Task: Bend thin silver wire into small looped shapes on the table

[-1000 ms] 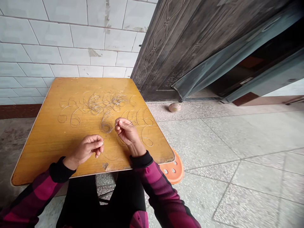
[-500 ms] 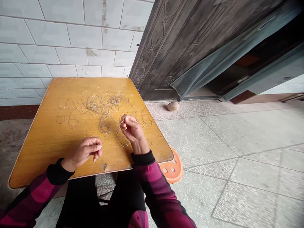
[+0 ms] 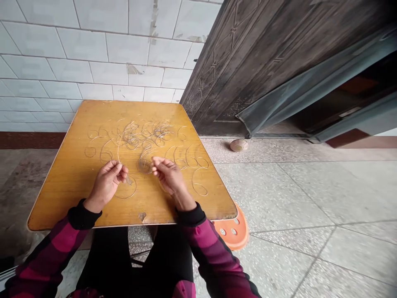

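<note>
Pinched hard between the left hand's [image 3: 106, 185] fingertips [image 3: 123, 169], a thin pale strand [image 3: 118, 149] stands up over the yellow wood-grain tabletop [image 3: 58, 203], its long axis running away from the person and bowing slightly toward the tangle of loops [image 3: 139, 134] at the table's far side. Left wrist cocked, forearm angling in from the lower left in a magenta plaid sleeve [image 3: 63, 236]. Right hand [image 3: 169, 177] reaches across from the other side, fingers stretched toward the left, tips just beside a tight coil [image 3: 144, 163]; those fingers sit close together, but whether they're clamped on anything, can't tell. Figure-six loops [image 3: 186, 157] line up on the right, and a wide ring [image 3: 125, 190] lies under the left hand. Beyond the table, a dark embossed metal door [image 3: 235, 70] and tiled wall [image 3: 62, 41], with an orange stool [image 3: 232, 227] peeking out past the near corner
</note>
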A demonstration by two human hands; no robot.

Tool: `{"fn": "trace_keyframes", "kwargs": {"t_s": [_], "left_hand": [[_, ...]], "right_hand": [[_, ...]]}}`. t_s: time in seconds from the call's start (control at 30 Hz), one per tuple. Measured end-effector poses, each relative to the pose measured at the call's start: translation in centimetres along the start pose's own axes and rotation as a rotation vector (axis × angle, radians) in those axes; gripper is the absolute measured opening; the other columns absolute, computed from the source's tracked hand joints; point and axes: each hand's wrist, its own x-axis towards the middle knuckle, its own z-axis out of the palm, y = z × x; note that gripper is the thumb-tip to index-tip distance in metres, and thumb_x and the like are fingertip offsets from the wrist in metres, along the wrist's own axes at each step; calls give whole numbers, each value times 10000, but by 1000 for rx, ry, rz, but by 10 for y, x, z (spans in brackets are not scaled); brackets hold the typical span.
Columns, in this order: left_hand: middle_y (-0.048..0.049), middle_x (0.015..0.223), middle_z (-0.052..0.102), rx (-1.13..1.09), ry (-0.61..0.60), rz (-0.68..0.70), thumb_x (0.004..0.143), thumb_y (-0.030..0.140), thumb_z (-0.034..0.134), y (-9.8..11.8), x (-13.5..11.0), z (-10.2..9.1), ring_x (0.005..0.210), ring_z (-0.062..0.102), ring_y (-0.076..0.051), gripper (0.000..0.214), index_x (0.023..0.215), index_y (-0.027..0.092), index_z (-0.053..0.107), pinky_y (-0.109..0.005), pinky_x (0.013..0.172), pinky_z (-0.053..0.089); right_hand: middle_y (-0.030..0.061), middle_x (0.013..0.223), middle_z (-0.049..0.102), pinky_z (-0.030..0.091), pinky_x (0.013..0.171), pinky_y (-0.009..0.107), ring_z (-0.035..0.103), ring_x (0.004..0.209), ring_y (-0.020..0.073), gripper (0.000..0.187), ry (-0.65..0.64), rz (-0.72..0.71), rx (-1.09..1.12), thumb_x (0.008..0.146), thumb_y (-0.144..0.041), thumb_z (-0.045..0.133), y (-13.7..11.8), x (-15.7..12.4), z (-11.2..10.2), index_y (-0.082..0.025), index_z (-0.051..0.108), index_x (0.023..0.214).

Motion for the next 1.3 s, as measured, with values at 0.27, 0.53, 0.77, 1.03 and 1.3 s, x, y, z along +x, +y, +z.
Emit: {"fn": "trace_keyframes", "kwargs": {"t_s": [0.27, 0.53, 0.77, 1.03, 1.3], "left_hand": [[-12, 738, 671, 69, 1, 41, 736, 308, 740, -5, -1, -1, 608, 604, -102, 246, 798, 145, 565, -212, 540, 481], [-13, 724, 679, 89, 48, 101, 726, 312, 747, -3, 1, -2, 580, 601, -99, 246, 816, 148, 587, -203, 513, 477], [-9, 704, 674, 175, 27, 119, 757, 335, 716, -4, 0, -1, 555, 597, -95, 232, 821, 144, 601, -199, 500, 481], [-25, 720, 684, 348, 62, 192, 802, 355, 663, -9, 2, -7, 544, 621, -112, 230, 872, 139, 625, -220, 492, 516], [-27, 693, 680, 556, 57, 312, 844, 358, 607, -11, 5, -12, 512, 624, -119, 244, 917, 131, 656, -239, 470, 542]], "right_hand": [[5, 787, 724, 546, 576, 196, 637, 598, 74, 240, -99, -11, -76, 664, -336, 806, 23, -17, 30, -192, 733, 841], [12, 731, 731, 575, 613, 247, 672, 646, 117, 249, -56, -74, -176, 659, -371, 803, 20, -16, 33, -204, 753, 837], [21, 782, 709, 562, 629, 280, 652, 645, 115, 280, -205, -222, -497, 796, -404, 682, 7, -5, 35, -215, 730, 996], [55, 783, 641, 474, 621, 244, 573, 614, 100, 286, -341, -620, -1182, 935, -182, 457, 0, 0, 46, -163, 690, 1101], [56, 777, 609, 397, 614, 232, 541, 658, 119, 314, -367, -632, -1488, 943, -152, 420, 3, -1, 52, -166, 684, 1112]]}}
